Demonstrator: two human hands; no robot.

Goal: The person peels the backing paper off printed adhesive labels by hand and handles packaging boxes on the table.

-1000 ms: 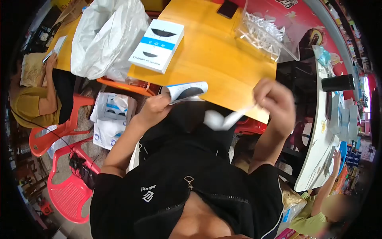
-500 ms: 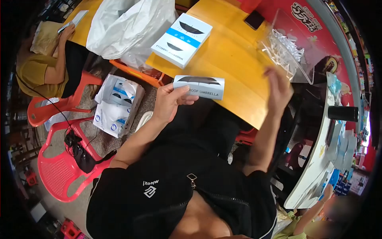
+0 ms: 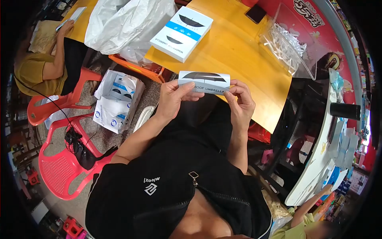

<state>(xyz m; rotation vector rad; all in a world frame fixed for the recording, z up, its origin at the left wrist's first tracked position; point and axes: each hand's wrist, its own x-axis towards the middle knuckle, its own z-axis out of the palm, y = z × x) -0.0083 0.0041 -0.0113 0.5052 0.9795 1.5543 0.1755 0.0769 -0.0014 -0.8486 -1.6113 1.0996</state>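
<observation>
A printed umbrella label [image 3: 204, 82], bent into a curve, is held between my hands above the front edge of the table. It shows a black umbrella and the letters "ROOF UMBRELLA". My left hand [image 3: 175, 98] pinches its left end, thumb on the face and fingers behind. At the right end, my right hand [image 3: 240, 102] grips the edge between thumb and fingers. Just beyond lies a stack of matching umbrella prints [image 3: 182, 34], white with a blue band, marked "WINDPROOF UMBRELLA".
White strips [image 3: 286, 49] fill a clear bin at the table's [image 3: 234, 51] right, near a phone [image 3: 256, 14]. Left are a white plastic bag [image 3: 127, 26], an orange crate [image 3: 139, 68], an opened pack of prints [image 3: 117, 101] and a red chair [image 3: 59, 167]. Other people sit at both sides.
My right hand has come in from beside the clear bin and taken hold of the label's right end. The label has shifted slightly right and up with my left hand.
</observation>
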